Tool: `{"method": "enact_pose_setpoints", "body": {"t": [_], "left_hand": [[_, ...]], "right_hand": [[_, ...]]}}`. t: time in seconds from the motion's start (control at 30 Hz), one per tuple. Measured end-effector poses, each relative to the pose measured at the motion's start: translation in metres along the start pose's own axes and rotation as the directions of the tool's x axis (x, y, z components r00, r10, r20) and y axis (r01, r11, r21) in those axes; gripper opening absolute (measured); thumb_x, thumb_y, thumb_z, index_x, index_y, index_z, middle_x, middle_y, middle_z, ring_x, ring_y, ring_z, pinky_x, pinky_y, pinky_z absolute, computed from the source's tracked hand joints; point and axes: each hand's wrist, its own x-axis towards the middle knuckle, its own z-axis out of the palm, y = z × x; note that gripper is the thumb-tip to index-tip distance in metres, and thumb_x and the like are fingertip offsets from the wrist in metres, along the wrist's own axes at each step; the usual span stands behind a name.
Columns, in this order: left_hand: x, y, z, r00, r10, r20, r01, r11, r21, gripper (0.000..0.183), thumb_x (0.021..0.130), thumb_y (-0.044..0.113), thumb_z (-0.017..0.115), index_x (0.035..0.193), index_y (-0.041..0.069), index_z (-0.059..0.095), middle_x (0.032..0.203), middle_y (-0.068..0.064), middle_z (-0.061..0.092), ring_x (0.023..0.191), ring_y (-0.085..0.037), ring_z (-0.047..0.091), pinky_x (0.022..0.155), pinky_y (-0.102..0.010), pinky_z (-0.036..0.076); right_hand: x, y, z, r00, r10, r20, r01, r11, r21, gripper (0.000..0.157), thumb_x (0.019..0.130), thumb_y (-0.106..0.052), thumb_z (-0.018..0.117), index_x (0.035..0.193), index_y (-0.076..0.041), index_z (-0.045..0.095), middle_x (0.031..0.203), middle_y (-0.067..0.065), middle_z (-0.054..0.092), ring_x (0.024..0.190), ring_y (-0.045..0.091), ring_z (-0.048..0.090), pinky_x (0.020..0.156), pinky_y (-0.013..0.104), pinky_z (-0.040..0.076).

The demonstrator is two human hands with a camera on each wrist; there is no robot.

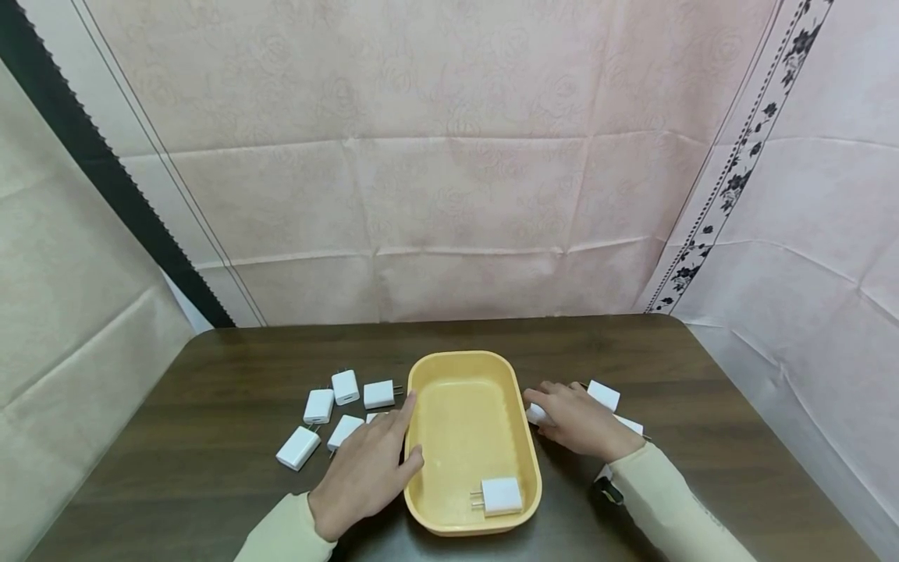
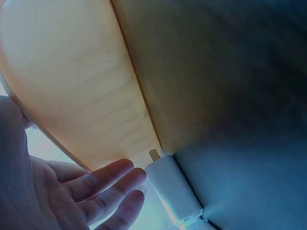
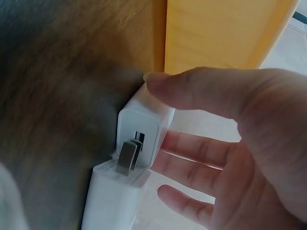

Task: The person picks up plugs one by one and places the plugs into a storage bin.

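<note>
My right hand (image 1: 581, 421) pinches a white plug-in charger (image 1: 538, 414) on the table, just right of a yellow tray (image 1: 467, 437). In the right wrist view, the thumb lies on one side of this charger (image 3: 128, 125) and fingers are on the other; its metal prongs overlap a second charger (image 3: 115, 199). My left hand (image 1: 368, 467) rests at the tray's left rim, index finger extended along it and thumb over the edge. Inside the tray, near its front end, lies one charger (image 1: 502, 496). The left wrist view shows another charger (image 2: 173, 189) beside the left fingertips.
Several white chargers (image 1: 298, 448) lie scattered left of the tray, some close to the left hand. More chargers (image 1: 604, 395) sit around the right hand, partly hidden by it. The brown table (image 1: 232, 390) ends at a hanging pale cloth (image 1: 463, 195).
</note>
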Motion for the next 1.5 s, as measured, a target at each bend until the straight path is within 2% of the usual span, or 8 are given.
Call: {"method": "enact_pose_setpoints", "body": {"t": [0.13, 0.4, 0.77, 0.97, 1.1, 1.23, 1.5], "left_hand": [[-0.0003, -0.0002, -0.0001, 1.0, 0.006, -0.006, -0.006, 1.0, 0.007, 0.07, 0.096, 0.038, 0.06, 0.155, 0.008, 0.04, 0.131, -0.01, 0.067, 0.114, -0.022, 0.065, 0.097, -0.046, 0.05], [-0.0004, 0.0, 0.0001, 1.0, 0.011, -0.012, -0.011, 1.0, 0.004, 0.069, 0.096, 0.037, 0.06, 0.155, 0.007, 0.041, 0.132, -0.01, 0.067, 0.115, -0.022, 0.065, 0.097, -0.046, 0.05], [-0.0012, 0.0001, 0.0036, 1.0, 0.011, -0.018, -0.011, 1.0, 0.003, 0.069, 0.096, 0.037, 0.059, 0.155, 0.008, 0.041, 0.133, -0.011, 0.066, 0.118, -0.023, 0.065, 0.098, -0.047, 0.05], [-0.0004, -0.0002, 0.0022, 1.0, 0.007, -0.016, -0.007, 1.0, 0.013, 0.069, 0.096, 0.038, 0.06, 0.155, 0.007, 0.041, 0.13, -0.01, 0.068, 0.115, -0.022, 0.065, 0.096, -0.046, 0.05], [-0.0005, -0.0001, 0.0011, 1.0, 0.007, -0.011, -0.007, 1.0, 0.015, 0.069, 0.096, 0.038, 0.059, 0.155, 0.008, 0.04, 0.13, -0.011, 0.068, 0.114, -0.022, 0.065, 0.096, -0.046, 0.05], [-0.0007, 0.0, 0.0002, 1.0, 0.01, -0.01, -0.01, 1.0, 0.012, 0.069, 0.096, 0.037, 0.059, 0.156, 0.008, 0.04, 0.129, -0.011, 0.068, 0.113, -0.022, 0.065, 0.096, -0.046, 0.05], [-0.0007, 0.0006, -0.0002, 1.0, 0.01, -0.013, -0.01, 1.0, 0.01, 0.069, 0.096, 0.037, 0.06, 0.155, 0.007, 0.04, 0.128, -0.011, 0.068, 0.111, -0.022, 0.066, 0.095, -0.047, 0.05]], "right_hand": [[0.0008, -0.0014, -0.0007, 1.0, 0.022, 0.019, -0.022, 1.0, 0.017, 0.04, 0.083, -0.009, 0.081, 0.119, -0.015, 0.065, 0.102, 0.005, 0.071, 0.094, 0.022, 0.067, 0.08, 0.045, 0.047], [0.001, -0.0021, -0.001, 1.0, 0.028, 0.011, -0.028, 0.998, 0.048, 0.037, 0.08, -0.007, 0.081, 0.111, -0.017, 0.062, 0.098, 0.003, 0.07, 0.089, 0.021, 0.066, 0.077, 0.042, 0.045], [-0.0001, -0.0026, 0.0006, 0.999, 0.043, 0.015, -0.044, 0.999, 0.007, 0.039, 0.08, -0.011, 0.081, 0.116, -0.015, 0.066, 0.108, 0.012, 0.068, 0.093, 0.029, 0.065, 0.081, 0.052, 0.054], [0.0007, -0.0028, -0.0005, 0.996, 0.08, -0.035, -0.08, 0.997, 0.013, 0.038, 0.081, -0.014, 0.081, 0.116, -0.018, 0.066, 0.113, 0.015, 0.069, 0.102, 0.034, 0.066, 0.087, 0.055, 0.053], [0.001, -0.0033, -0.0029, 0.991, 0.095, -0.092, -0.092, 0.995, 0.039, 0.035, 0.081, -0.013, 0.081, 0.112, -0.019, 0.067, 0.106, 0.011, 0.067, 0.092, 0.028, 0.064, 0.077, 0.048, 0.054], [0.0011, -0.0032, -0.0046, 0.983, 0.064, -0.175, -0.061, 0.998, 0.02, 0.034, 0.078, -0.011, 0.079, 0.109, -0.018, 0.067, 0.095, 0.004, 0.061, 0.084, 0.019, 0.058, 0.069, 0.039, 0.051], [-0.0002, -0.0033, -0.0086, 0.958, 0.061, -0.282, -0.069, 0.997, -0.017, 0.03, 0.079, -0.012, 0.079, 0.108, -0.016, 0.069, 0.098, 0.004, 0.063, 0.091, 0.02, 0.06, 0.07, 0.041, 0.055]]}}
